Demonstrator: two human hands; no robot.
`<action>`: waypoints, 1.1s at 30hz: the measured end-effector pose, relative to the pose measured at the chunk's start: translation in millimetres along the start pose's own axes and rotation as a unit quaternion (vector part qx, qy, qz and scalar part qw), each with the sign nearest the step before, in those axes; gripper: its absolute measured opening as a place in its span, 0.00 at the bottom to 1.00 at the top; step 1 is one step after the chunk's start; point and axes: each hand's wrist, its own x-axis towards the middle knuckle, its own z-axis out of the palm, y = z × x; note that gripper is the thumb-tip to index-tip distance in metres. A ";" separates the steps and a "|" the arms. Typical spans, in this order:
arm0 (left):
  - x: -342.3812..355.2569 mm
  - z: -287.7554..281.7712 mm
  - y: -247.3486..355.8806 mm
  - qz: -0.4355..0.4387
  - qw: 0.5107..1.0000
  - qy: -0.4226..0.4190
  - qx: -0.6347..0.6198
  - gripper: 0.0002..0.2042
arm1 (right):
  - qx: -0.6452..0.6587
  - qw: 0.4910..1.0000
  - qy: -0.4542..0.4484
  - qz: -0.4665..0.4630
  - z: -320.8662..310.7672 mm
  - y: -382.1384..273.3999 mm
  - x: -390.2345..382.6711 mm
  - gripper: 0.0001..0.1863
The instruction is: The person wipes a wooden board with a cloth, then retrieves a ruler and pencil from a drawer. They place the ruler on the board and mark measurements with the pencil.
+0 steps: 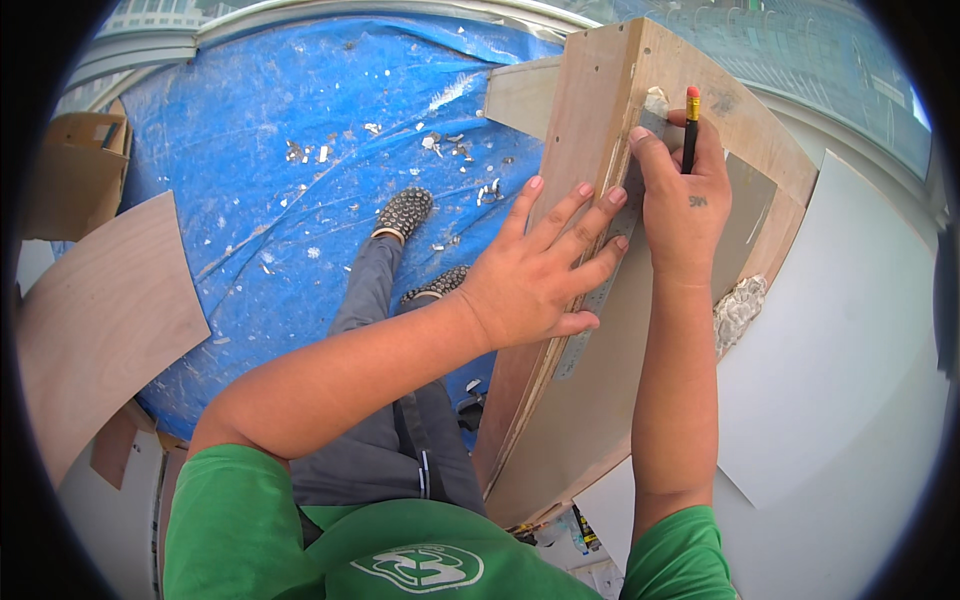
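A metal ruler (574, 352) lies along the left edge of a grey sheet (560, 425), on top of a long wooden box-like frame (588, 110). Across the ruler and the frame's edge my left hand (545, 270) rests flat, fingers spread. In my right hand (685, 205), near the ruler's far end, is a black pencil (690, 135) with a yellow band and a pinkish-red eraser end pointing up and away. The pencil's lower part is hidden by the hand, and the right thumb lies at the ruler. A pale crumpled lump (738, 315) sits at the frame's right edge.
A blue tarp (270, 180) strewn with white scraps covers the floor at left. A curved plywood sheet (110, 320) and a cardboard box (75, 170) stand at far left. White panels (810, 360) lie at right. Small items (585, 535) sit near my body.
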 end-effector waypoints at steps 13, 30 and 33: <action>2.3 -4.2 8.1 -0.010 0.999 -0.016 0.037 0.43 | 0.261 0.963 0.045 0.054 -67.0 2.9 -10.9 0.22; 6.1 6.8 13.4 0.026 0.991 -0.004 0.128 0.46 | 0.515 0.841 0.049 0.158 -120.1 141.9 -248.7 0.11; 6.2 7.8 13.2 0.033 0.988 -0.003 0.150 0.44 | 0.551 0.820 0.057 0.145 -114.3 154.9 -264.2 0.10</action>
